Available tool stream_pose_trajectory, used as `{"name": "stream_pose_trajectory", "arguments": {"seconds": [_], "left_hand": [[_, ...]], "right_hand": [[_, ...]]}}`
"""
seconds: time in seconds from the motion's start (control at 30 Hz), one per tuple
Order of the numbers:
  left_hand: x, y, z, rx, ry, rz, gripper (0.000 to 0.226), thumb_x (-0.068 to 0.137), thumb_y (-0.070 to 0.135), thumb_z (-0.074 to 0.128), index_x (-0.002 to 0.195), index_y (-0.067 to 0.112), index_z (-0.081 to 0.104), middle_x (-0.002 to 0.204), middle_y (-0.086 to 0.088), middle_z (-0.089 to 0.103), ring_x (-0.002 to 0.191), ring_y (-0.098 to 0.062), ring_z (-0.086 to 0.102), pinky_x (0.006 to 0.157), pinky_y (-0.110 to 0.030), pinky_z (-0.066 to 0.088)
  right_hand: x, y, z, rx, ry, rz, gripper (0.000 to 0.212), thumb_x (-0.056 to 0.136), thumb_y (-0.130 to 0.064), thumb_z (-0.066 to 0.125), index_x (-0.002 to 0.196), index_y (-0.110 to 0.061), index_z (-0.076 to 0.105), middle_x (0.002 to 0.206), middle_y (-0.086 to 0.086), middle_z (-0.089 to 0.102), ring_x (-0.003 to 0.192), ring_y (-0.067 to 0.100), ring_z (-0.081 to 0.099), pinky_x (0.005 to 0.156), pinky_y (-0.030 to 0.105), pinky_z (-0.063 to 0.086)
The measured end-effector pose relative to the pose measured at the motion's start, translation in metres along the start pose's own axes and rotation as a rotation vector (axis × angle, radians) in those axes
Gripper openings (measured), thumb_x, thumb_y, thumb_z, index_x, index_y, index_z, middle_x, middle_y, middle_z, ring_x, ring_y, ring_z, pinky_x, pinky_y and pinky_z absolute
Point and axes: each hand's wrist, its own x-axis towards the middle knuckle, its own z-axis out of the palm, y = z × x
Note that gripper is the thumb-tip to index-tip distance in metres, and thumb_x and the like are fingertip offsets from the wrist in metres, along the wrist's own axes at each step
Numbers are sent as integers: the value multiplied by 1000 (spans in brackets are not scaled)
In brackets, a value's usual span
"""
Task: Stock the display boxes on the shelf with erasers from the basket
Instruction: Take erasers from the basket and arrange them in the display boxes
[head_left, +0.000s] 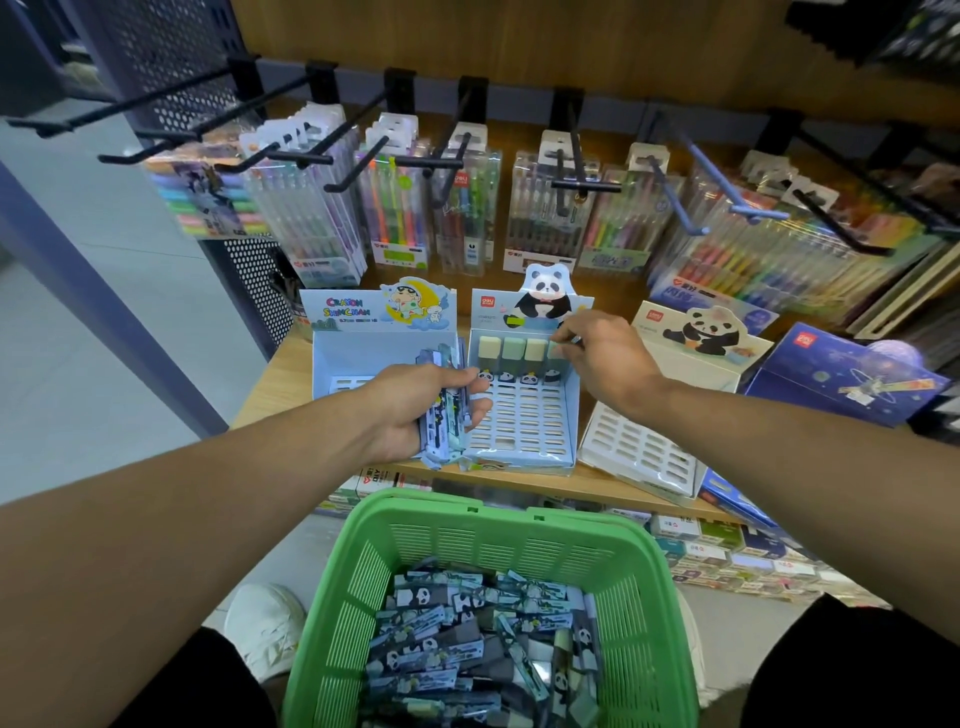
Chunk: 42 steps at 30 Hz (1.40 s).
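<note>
**Head view: erasers in back row of middle box**

I see my right hand (605, 364) pinching the fourth eraser (555, 352) of the back row in the panda display box (524, 415); four erasers stand upright, long axes vertical. My left hand (415, 410) grips a bundle of erasers (441, 415), pointing away. Three boxes sit on the shelf (270, 384); one green basket (488, 540) below holds many more.
</note>
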Motion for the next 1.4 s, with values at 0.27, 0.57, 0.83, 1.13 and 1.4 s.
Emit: {"name": "stream_pose_trajectory", "arguments": {"seconds": [0.27,0.57,0.83,1.13,1.4], "left_hand": [[1,0,-1,18,-18,7,29,91,14,67,114,-4,65,91,-11,69,59,-17,66,63,-29,60],[2,1,-5,-1,-55,-26,20,100,11,53,115,-1,60,112,-12,73,76,-22,72,66,-32,62],[-2,6,-10,37,-121,-47,27,101,14,54,116,-6,63,91,-17,72,79,-25,71,78,-35,61],[-10,0,-12,110,-132,33,37,86,16,71,121,3,65,109,-14,73,77,-24,70,66,-34,62],[-13,0,-12,99,-69,-13,14,93,14,65,103,4,65,113,-16,71,102,-32,70,72,-37,60]], "right_hand": [[6,3,-4,-204,12,-8,20,97,-11,62,110,-17,76,112,3,71,100,22,63,86,39,54],[5,5,4,-342,-140,-38,22,99,-11,53,100,-21,72,104,3,58,95,25,59,72,30,43],[-14,-61,-4,650,-269,243,34,94,-48,65,113,-21,70,96,1,72,78,16,70,70,33,59],[-32,-92,-4,1156,-562,554,19,95,-29,68,91,-12,71,76,2,72,76,22,73,80,30,59],[-23,-86,-5,1274,-328,704,28,105,-11,48,123,1,64,93,13,68,79,30,73,76,40,63]]}}
